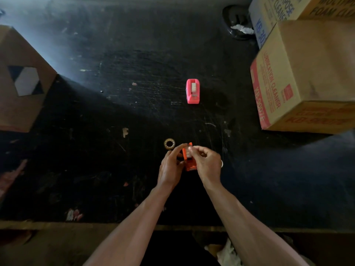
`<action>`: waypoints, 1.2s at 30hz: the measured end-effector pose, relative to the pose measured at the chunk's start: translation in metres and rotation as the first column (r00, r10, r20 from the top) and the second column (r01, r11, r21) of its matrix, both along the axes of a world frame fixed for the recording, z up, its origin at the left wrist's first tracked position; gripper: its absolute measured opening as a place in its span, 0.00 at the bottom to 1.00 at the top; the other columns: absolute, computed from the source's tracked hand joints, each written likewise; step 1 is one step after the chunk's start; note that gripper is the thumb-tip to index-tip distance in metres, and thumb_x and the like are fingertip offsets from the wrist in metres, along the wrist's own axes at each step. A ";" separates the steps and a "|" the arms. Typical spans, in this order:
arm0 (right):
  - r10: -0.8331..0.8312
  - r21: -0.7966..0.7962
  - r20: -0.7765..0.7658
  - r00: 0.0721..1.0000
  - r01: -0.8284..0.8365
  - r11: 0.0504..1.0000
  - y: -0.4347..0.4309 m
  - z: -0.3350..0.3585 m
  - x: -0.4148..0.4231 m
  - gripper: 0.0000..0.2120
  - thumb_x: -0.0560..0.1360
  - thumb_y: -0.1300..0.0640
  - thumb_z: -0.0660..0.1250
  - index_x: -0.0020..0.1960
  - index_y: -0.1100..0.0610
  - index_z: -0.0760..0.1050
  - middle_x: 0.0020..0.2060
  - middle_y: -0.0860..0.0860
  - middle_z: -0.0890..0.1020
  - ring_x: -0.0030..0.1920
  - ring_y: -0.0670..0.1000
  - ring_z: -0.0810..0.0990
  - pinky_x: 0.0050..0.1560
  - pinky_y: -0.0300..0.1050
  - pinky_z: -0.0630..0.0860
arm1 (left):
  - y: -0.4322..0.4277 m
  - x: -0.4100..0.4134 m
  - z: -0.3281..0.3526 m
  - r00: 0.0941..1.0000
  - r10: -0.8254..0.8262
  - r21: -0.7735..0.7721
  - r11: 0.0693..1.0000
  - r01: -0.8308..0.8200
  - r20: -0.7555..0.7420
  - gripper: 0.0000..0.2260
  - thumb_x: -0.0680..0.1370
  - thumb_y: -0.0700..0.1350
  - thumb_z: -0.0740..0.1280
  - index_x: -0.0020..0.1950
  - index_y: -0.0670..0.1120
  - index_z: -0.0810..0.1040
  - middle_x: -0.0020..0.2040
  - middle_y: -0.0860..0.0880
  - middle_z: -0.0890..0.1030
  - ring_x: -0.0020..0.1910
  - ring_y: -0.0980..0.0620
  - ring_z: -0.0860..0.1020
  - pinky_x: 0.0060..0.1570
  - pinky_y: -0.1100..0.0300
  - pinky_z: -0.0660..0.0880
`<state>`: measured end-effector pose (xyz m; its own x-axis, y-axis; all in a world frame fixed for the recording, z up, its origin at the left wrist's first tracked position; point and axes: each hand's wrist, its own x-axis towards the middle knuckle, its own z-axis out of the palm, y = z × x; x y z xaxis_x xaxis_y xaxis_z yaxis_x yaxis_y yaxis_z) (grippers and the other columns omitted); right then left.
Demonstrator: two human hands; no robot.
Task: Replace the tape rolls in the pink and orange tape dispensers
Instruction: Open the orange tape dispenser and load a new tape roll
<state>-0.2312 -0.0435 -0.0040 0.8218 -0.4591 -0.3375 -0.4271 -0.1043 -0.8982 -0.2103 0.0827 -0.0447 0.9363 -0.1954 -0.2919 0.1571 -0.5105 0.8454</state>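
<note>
The small orange plastic tape dispenser (pixel 189 162) sits in front of the person on the scratched black tabletop (pixel 115 112), braced between both hands, probably so its top stays open for work on the roll. The left hand (pixel 171 167) curls round its left side to steady it. The right hand (pixel 208 162) pinches at its upper edge, though whether on roll or tape end is too small to tell. A clear tape roll (pixel 169 144) lies flat just beside it, within reach. The boxy pink plastic tape dispenser (pixel 193 91) stands well apart, farther back, with a pale roll showing in its slot.
</note>
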 end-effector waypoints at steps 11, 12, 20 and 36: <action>0.064 -0.021 -0.080 0.995 -0.066 0.998 0.004 0.003 0.014 0.06 0.77 0.55 0.75 0.41 0.48 0.85 0.37 0.47 0.87 0.38 0.45 0.87 0.36 0.45 0.86 | 0.002 0.005 0.006 0.996 -0.010 -0.207 0.978 -0.008 -0.084 0.22 0.83 0.42 0.66 0.73 0.61 0.70 0.63 0.45 0.80 0.59 0.46 0.83 0.57 0.45 0.84; 0.072 0.007 -0.067 0.995 -0.071 0.997 0.003 0.005 0.012 0.06 0.77 0.55 0.75 0.42 0.48 0.85 0.38 0.46 0.87 0.39 0.43 0.87 0.35 0.41 0.85 | 0.002 0.005 0.006 0.996 -0.006 -0.206 0.978 -0.011 -0.084 0.22 0.83 0.40 0.67 0.73 0.60 0.71 0.62 0.45 0.80 0.58 0.47 0.83 0.57 0.45 0.84; 0.153 0.058 -0.011 0.988 -0.152 0.987 -0.014 0.007 -0.002 0.03 0.78 0.55 0.73 0.49 0.51 0.86 0.43 0.44 0.87 0.45 0.38 0.86 0.43 0.36 0.82 | 0.006 0.010 0.016 0.996 -0.094 -0.072 0.993 0.093 -0.005 0.23 0.82 0.39 0.70 0.75 0.53 0.74 0.60 0.52 0.83 0.59 0.54 0.83 0.59 0.57 0.82; 0.225 -0.322 0.059 0.972 -0.195 0.926 -0.016 -0.012 -0.033 0.06 0.77 0.61 0.74 0.54 0.56 0.86 0.49 0.46 0.86 0.49 0.33 0.82 0.54 0.28 0.77 | -0.001 0.021 0.017 0.994 0.026 -0.044 0.999 -0.031 -0.110 0.17 0.82 0.41 0.68 0.68 0.56 0.82 0.48 0.54 0.85 0.47 0.56 0.86 0.55 0.51 0.84</action>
